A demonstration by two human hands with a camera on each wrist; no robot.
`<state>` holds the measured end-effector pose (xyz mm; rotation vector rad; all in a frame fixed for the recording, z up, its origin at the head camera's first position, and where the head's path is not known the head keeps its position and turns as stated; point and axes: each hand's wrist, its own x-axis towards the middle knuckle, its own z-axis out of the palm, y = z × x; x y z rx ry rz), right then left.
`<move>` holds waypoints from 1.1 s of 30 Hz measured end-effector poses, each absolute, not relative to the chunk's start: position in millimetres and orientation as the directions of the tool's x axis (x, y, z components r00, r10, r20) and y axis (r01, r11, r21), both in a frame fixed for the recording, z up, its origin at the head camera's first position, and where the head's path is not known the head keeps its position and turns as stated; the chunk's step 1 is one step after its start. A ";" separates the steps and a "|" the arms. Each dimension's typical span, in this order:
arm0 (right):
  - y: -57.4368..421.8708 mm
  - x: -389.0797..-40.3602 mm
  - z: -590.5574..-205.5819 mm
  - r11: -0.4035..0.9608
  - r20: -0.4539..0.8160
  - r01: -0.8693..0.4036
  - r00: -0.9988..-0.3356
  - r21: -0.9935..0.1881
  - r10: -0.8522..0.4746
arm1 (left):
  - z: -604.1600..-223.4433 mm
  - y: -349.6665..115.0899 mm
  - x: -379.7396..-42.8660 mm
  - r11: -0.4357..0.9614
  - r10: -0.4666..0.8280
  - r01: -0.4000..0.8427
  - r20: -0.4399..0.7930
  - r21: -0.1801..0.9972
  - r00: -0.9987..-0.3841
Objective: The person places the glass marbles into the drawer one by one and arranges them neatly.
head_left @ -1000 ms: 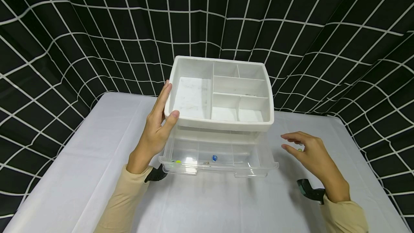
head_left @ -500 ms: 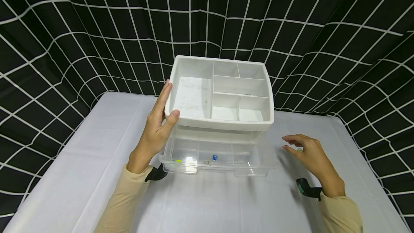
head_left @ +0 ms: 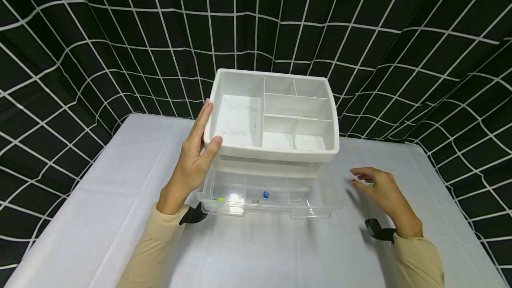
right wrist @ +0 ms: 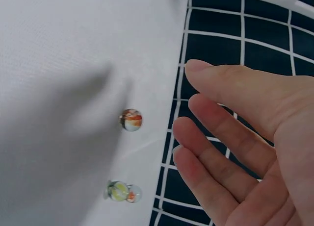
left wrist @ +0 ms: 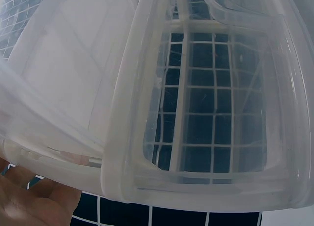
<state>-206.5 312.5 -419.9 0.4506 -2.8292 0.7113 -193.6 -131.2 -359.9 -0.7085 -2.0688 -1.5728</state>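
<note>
My left hand (head_left: 192, 157) rests against the left side of a white desktop organizer (head_left: 276, 155), straight fingers along the wall and thumb on its front corner. Below its top tray, a transparent drawer (head_left: 308, 212) stands pulled out. Inside it lie a blue marble (head_left: 266, 195), a yellow-green marble (head_left: 221, 199) and a small brownish one (head_left: 255, 201). Right of the organizer, my right hand (head_left: 382, 192) hovers with loosely bent fingers and nothing held. In the right wrist view, an orange-and-white marble (right wrist: 131, 120), a green-yellow marble (right wrist: 117, 190) and a clear one (right wrist: 134, 193) lie near the fingers.
A white cloth (head_left: 100, 199) covers the table. Black fabric with white grid lines (head_left: 248, 26) rises behind and on both sides. Divided compartments (head_left: 296, 106) fill the right part of the organizer's top. Each wrist wears a black mount (head_left: 378, 231).
My right hand has shifted slightly down in the head view, over the marbles on the cloth. The left hand, organizer and drawer keep their places.
</note>
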 end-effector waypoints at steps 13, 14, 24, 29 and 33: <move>319.4 -212.8 -428.1 0.860 0.094 -0.242 -0.970 -0.450 -0.224 | -360.5 -131.6 -193.0 0.223 0.128 0.628 0.616 0.746 -0.777; 320.2 -213.7 -428.7 0.863 0.085 -0.238 -0.971 -0.445 -0.224 | -360.5 -131.6 -193.0 0.223 0.128 0.627 0.615 0.746 -0.778; 321.0 -216.4 -436.0 0.901 -0.036 -0.154 -0.982 -0.405 -0.185 | -360.1 -130.9 -193.5 0.208 0.132 0.635 0.622 0.744 -0.772; 321.9 -217.3 -435.9 0.902 -0.058 -0.147 -0.981 -0.406 -0.186 | -359.5 -131.2 -192.7 0.214 0.129 0.628 0.616 0.748 -0.777; 322.7 -217.5 -437.0 0.897 -0.068 -0.152 -0.978 -0.416 -0.198 | -359.3 -131.2 -191.8 0.218 0.128 0.622 0.609 0.752 -0.782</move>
